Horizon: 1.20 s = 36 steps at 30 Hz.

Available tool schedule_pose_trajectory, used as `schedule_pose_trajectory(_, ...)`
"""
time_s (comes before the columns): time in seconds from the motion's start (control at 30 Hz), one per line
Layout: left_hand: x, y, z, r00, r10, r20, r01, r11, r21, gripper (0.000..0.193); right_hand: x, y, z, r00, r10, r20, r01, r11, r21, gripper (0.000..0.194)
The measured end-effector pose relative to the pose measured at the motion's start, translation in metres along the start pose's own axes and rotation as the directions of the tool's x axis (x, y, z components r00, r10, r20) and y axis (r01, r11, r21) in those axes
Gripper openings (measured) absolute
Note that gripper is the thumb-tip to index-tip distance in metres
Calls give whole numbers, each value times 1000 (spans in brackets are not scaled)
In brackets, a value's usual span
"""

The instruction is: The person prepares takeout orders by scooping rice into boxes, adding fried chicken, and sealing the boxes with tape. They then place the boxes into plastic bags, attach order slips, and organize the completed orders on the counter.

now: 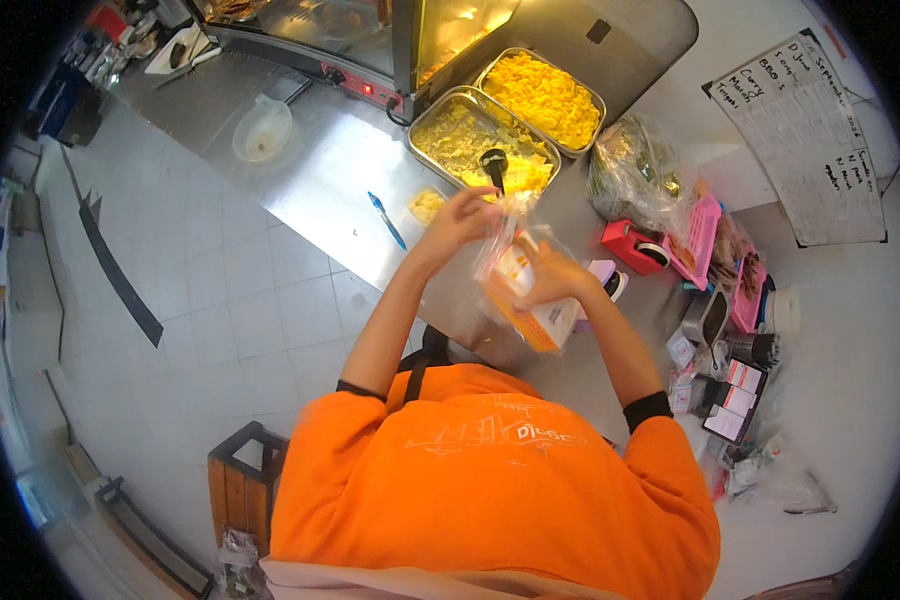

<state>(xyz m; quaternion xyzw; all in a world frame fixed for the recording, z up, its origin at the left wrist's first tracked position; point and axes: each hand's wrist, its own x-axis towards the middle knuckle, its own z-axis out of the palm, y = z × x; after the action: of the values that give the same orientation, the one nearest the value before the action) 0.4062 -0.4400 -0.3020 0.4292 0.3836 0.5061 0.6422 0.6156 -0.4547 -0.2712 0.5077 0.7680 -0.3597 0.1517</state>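
A pack of clear plastic bags with an orange and white wrapper [547, 322] lies at the steel counter's front edge. My right hand [551, 270] is on it, fingers bent over the plastic; what they pinch is partly hidden. At the pack's upper end, my left hand [469, 217] touches the thin clear plastic, its grip blurred. Just beyond is a steel tray of yellow food [450, 131], partly emptied, with a black ladle [494, 161] in it. A fuller steel tray of yellow food [544, 97] stands behind. Beside my left hand sits a small clear tub of pale yellow food [426, 204].
A blue pen [386, 219] and a translucent plastic bowl [264, 131] lie to the left on the steel counter [322, 165]. A heated glass display case [330, 45] stands at the back. To the right are a red tape dispenser [634, 246], pink baskets [696, 240] and a phone or tablet [735, 401].
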Motion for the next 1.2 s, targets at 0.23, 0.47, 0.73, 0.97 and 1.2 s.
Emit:
schedule_pose_trajectory(0.23,-69,-83,35,814,-576,-83,455,718,-527,50,13,2,12,726,171,-666,115,925,363,108)
schedule_pose_trajectory(0.47,-75,-110,22,908,-148,-392,248,944,216,47,6,-22,17,759,213,-615,201,822,533,108)
schedule_pose_trajectory(0.73,-64,-128,4,882,-204,-425,308,932,192,45,4,-11,13,583,361,-728,171,822,544,109)
schedule_pose_trajectory(0.97,-41,-184,-8,762,89,-641,219,897,385,36,-2,-15,15,919,244,-311,-144,939,311,115)
schedule_pose_trajectory(1.2,-17,-40,-17,941,-334,54,150,557,817,35,-12,-19,60,959,130,-250,-131,991,10,116)
